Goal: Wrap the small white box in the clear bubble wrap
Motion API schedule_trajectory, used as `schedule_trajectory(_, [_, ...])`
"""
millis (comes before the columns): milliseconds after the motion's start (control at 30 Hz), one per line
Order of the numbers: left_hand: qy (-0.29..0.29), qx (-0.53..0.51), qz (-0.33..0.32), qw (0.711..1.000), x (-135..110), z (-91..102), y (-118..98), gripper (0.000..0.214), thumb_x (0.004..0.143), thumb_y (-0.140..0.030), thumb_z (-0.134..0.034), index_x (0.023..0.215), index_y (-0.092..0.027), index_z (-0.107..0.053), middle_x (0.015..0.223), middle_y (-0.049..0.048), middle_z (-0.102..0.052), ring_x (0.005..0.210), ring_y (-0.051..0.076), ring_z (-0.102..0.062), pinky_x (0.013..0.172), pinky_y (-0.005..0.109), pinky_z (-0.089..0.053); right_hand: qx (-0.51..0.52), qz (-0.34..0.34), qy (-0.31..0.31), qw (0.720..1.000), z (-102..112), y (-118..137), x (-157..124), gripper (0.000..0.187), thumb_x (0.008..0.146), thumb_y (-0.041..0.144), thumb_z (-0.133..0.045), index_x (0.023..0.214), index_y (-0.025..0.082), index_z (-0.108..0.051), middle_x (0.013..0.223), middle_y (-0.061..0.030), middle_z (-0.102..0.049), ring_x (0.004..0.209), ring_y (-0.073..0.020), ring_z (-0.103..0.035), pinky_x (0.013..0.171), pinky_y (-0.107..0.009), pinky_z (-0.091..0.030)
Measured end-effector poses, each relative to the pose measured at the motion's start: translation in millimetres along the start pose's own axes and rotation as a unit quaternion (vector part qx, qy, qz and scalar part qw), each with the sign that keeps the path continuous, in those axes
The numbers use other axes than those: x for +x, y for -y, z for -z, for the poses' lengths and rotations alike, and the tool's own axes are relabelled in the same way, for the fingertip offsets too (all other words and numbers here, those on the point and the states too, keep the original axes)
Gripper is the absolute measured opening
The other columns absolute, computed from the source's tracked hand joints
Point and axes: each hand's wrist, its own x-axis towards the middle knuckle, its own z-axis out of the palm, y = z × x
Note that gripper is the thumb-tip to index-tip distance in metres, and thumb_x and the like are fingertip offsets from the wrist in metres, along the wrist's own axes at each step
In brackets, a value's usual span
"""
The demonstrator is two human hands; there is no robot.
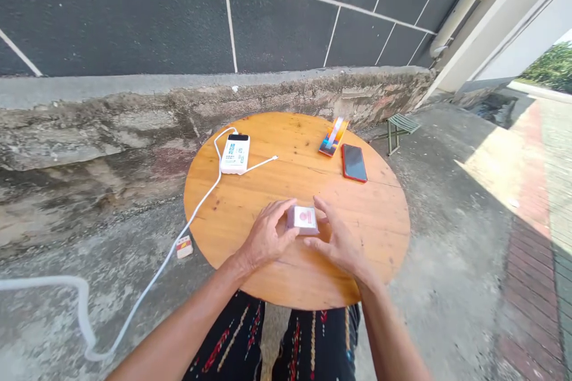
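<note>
A small box (304,218) with a white top, a reddish printed emblem and purplish sides is near the middle of the round wooden table. My left hand (267,235) has its thumb at the near left corner of the box and its index finger at the far left corner, gripping that end. On the other side, my right hand (339,244) is beside the box with thumb and fingers spread, holding nothing. Whether the box rests fully on the tabletop is hard to tell.
The table (286,274) carries a white power bank (235,155) with a white cable (196,214) running off left, a red-edged phone (354,163) and an orange-blue stand-like item (333,137). A folding stool (400,126) stands behind right. A small packet (184,247) lies on the ground.
</note>
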Motion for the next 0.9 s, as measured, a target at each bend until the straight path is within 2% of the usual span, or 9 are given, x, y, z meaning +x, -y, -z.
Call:
schedule_trajectory(67, [-0.001,0.003,0.005,1.000,0.1,0.4,0.2,0.049,0.080,-0.023,-0.059,0.128,-0.020,-0.050,0.127,0.0083,-0.057,0.118,0.024,-0.052,0.106,0.041,-0.040,0.027,-0.004,0.006,1.000,-6.2,-2.4,6.9,0.071,0.082,0.035,-0.067,0.143,0.027,-0.032,0.138,-0.0086,-0.045,0.125,-0.0270,-0.045,0.106,-0.047,-0.036])
schedule_trajectory(167, [0.007,0.000,0.009,1.000,-0.4,1.6,-1.6,0.047,0.082,-0.025,-0.056,0.128,-0.022,-0.049,0.128,0.0070,-0.057,0.119,0.024,-0.052,0.106,0.041,-0.040,0.041,-0.022,-0.028,0.999,-15.1,-4.9,9.1,0.063,0.083,0.031,-0.066,0.139,0.026,-0.038,0.132,-0.0080,-0.050,0.119,-0.0253,-0.050,0.104,-0.046,-0.039])
schedule_trajectory(300, [0.013,0.008,0.014,1.000,-2.5,1.4,0.6,0.045,0.085,-0.029,-0.052,0.130,-0.023,-0.047,0.129,0.0066,-0.056,0.119,0.024,-0.053,0.103,0.043,-0.044,0.029,-0.008,-0.060,0.998,-20.0,-0.8,3.8,0.066,0.078,0.025,-0.072,0.136,0.026,-0.041,0.129,-0.0073,-0.052,0.115,-0.0243,-0.052,0.102,-0.043,-0.041])
schedule_trajectory(433, [0.011,0.008,0.003,1.000,-2.4,-2.2,10.6,0.047,0.083,-0.035,-0.055,0.128,-0.026,-0.048,0.129,0.0053,-0.057,0.119,0.027,-0.054,0.103,0.045,-0.045,0.006,-0.010,-0.079,0.997,-18.4,5.4,0.9,0.067,0.076,0.023,-0.075,0.135,0.027,-0.043,0.129,-0.0068,-0.053,0.116,-0.0241,-0.052,0.102,-0.041,-0.043])
schedule_trajectory(567, [0.010,-0.002,0.018,1.000,-4.5,-4.1,10.7,0.056,0.083,-0.038,-0.055,0.135,-0.024,-0.042,0.137,0.0082,-0.049,0.126,0.028,-0.047,0.107,0.047,-0.039,0.007,0.011,-0.079,0.997,-18.8,4.5,-3.0,0.064,0.078,0.022,-0.071,0.135,0.026,-0.043,0.133,-0.0069,-0.051,0.121,-0.0241,-0.049,0.103,-0.042,-0.041])
schedule_trajectory(667, [0.042,-0.044,0.026,0.998,-5.2,-3.6,6.3,0.056,0.087,-0.034,-0.050,0.139,-0.020,-0.037,0.137,0.0106,-0.049,0.127,0.025,-0.046,0.109,0.045,-0.037,0.005,0.019,-0.088,0.996,-23.2,-2.4,-4.1,0.062,0.082,0.026,-0.067,0.137,0.027,-0.040,0.136,-0.0080,-0.048,0.121,-0.0251,-0.049,0.104,-0.044,-0.041])
schedule_trajectory(900, [0.038,-0.079,0.045,0.995,-3.5,0.1,1.0,0.056,0.086,-0.027,-0.051,0.139,-0.021,-0.035,0.136,0.0091,-0.051,0.127,0.022,-0.047,0.111,0.044,-0.034,-0.002,0.018,-0.091,0.996,-21.9,-1.5,-5.4,0.062,0.084,0.040,-0.064,0.139,0.026,-0.039,0.137,-0.0097,-0.047,0.124,-0.0279,-0.046,0.103,-0.048,-0.040])
